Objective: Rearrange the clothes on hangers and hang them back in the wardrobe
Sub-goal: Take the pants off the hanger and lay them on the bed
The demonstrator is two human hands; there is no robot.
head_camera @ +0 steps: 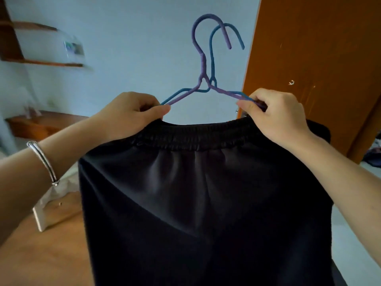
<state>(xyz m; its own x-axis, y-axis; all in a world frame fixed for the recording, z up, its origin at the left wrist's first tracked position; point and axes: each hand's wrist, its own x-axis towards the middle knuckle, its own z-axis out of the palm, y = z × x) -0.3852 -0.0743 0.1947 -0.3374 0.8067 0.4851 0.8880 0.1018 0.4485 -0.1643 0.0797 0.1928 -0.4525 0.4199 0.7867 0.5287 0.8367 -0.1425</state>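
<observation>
Pale wall behind: left hand [132, 112], nine o'clock, and right hand [276, 114], three, pinch hangers [206, 87] at black waistband [198, 137]. Crossed hooks may snag; elastic may slip off.

Only one view exists, from a wide-angle camera on the person's head. It faces forward and a little down, toward a pale wall [134, 38]. It is close to the left hand [132, 114] and the right hand [278, 116], with the hangers [203, 65] between them, near the frame's middle.
</observation>
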